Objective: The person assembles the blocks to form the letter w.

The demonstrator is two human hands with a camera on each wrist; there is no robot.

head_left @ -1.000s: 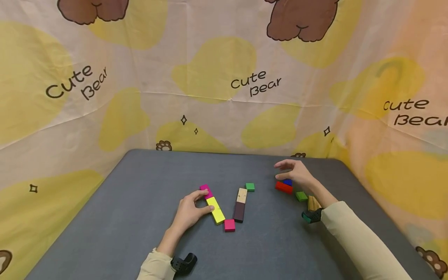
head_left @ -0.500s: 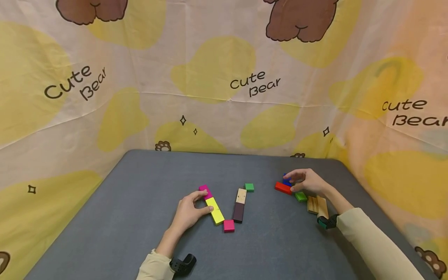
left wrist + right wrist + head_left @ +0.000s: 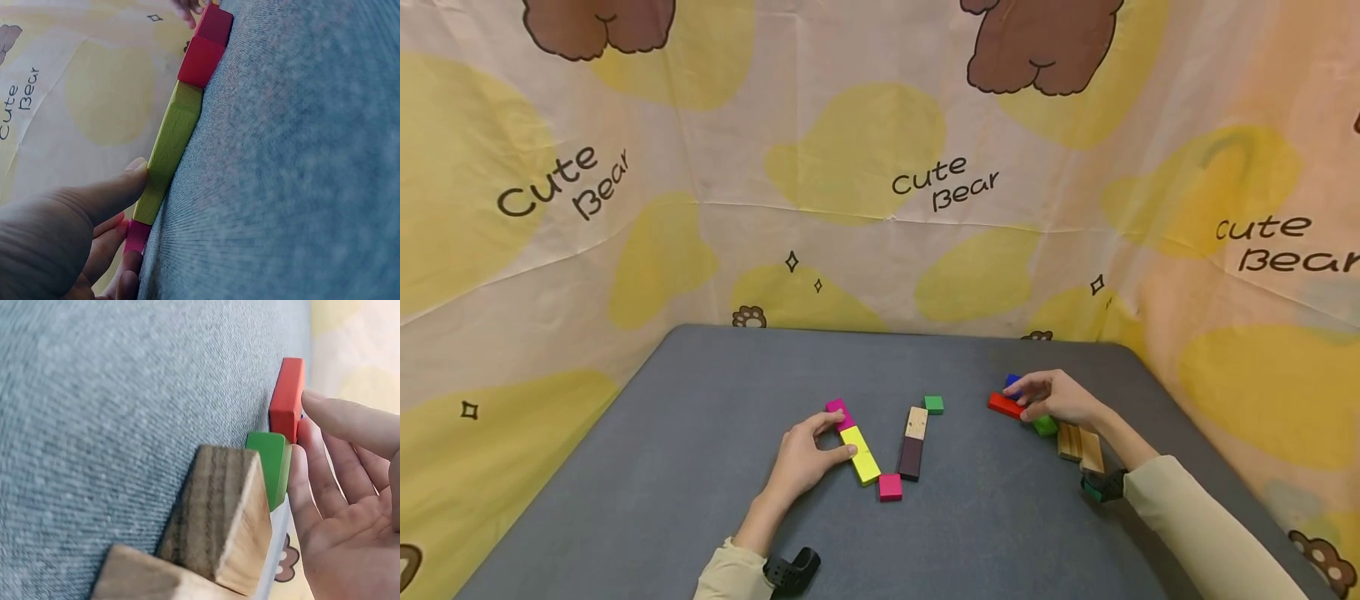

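Observation:
In the head view, my left hand (image 3: pixel 805 454) rests beside a slanted row of blocks. Its index finger touches the magenta block (image 3: pixel 835 407), and the thumb lies against the yellow part (image 3: pixel 861 457). A red-pink block (image 3: pixel 891 487) sits at the row's near end. My right hand (image 3: pixel 1063 398) hovers over the right-hand group, its fingers loosely bent. Its thumb is close to the red block (image 3: pixel 287 394); whether they touch I cannot tell. A blue block (image 3: pixel 1012 382) is partly hidden behind the fingers. Below the hand lies a green block (image 3: pixel 269 462).
Two light wooden blocks (image 3: pixel 1070 442) lie near the right wrist. Mid-table, a dark brown block (image 3: pixel 911 458) adjoins a pale wooden block (image 3: pixel 916 422), with a small green block (image 3: pixel 933 405) at its far end. A printed cloth (image 3: pixel 850 167) hangs behind the grey table (image 3: pixel 700 500).
My right hand has come down and a little to the right, close to the red and blue blocks. My left hand stays in place at the row.

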